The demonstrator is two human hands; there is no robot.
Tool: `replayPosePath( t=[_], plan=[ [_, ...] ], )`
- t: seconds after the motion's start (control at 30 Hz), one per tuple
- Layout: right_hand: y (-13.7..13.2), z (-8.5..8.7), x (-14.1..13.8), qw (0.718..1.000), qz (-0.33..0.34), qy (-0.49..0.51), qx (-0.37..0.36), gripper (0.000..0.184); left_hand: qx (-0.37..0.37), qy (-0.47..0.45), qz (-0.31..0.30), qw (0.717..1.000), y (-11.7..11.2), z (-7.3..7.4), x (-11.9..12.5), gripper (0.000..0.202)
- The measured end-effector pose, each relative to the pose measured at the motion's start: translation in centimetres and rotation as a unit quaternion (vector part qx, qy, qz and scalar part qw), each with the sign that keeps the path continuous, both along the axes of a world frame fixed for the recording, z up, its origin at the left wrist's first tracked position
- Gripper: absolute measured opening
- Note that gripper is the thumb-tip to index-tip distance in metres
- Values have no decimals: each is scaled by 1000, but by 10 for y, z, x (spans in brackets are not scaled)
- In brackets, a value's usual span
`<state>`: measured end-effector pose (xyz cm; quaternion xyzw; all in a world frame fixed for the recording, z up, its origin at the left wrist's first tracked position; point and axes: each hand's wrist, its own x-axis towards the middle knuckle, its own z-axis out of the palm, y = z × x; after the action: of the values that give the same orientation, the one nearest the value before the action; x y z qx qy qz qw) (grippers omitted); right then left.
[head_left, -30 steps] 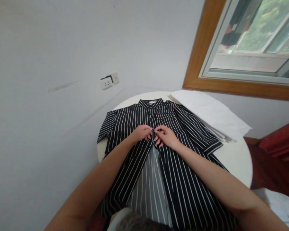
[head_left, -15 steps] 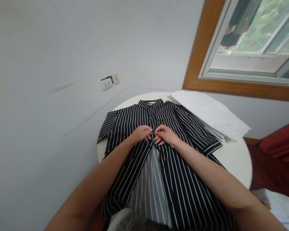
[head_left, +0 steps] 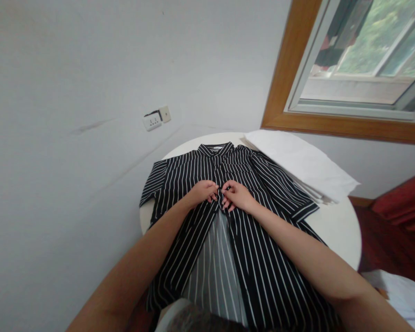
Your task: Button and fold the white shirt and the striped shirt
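Note:
A black shirt with white stripes [head_left: 263, 258] lies face up on a round white table [head_left: 335, 230], collar at the far side. Its front is joined near the collar and parted lower down, showing the pale inside. My left hand [head_left: 202, 192] and my right hand [head_left: 238, 195] meet at the middle of the front, fingers curled and pinching the two edges of the shirt's opening where it begins to part. What the fingertips hold besides cloth is too small to make out.
A stack of folded white cloth [head_left: 300, 163] lies on the table's far right, partly under the shirt's sleeve. A wall socket [head_left: 155, 119] is on the white wall behind. A wood-framed window [head_left: 349, 64] is at upper right, red-brown furniture [head_left: 401, 216] at right.
Both hands stay at the same spot on the shirt front; only the fingers shift slightly.

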<state>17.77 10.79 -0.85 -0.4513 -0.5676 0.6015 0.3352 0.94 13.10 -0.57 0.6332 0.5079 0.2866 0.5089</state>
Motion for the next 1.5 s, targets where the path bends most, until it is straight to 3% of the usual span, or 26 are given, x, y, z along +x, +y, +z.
replayPosePath(
  t=[0.17,0.37,0.5,0.73,1.0,1.13,1.33,1.5],
  plan=[
    [0,-1,1,999,18,-21,22,1,15,3,2,1000,1,-3,-1,21],
    [4,-6,-1,999,20,-25,35,19,65,19,-42,997,-1,-4,-2,22],
    [7,-7,-2,998,31,-38,48,19,90,47,-60,993,-2,-4,-2,25],
    [9,-3,2,999,22,-32,5,20,109,50,-59,991,0,-7,-3,25],
    [11,2,4,999,17,-16,-31,23,61,29,-65,996,1,-6,-4,15],
    [10,4,4,999,19,-20,-27,23,72,39,-66,994,2,-9,-5,9],
    [8,2,4,1000,22,-18,-9,21,197,113,-36,973,6,-15,-11,9],
    [7,3,8,998,-12,-18,55,24,305,209,94,924,11,-7,-21,20]
  ],
)
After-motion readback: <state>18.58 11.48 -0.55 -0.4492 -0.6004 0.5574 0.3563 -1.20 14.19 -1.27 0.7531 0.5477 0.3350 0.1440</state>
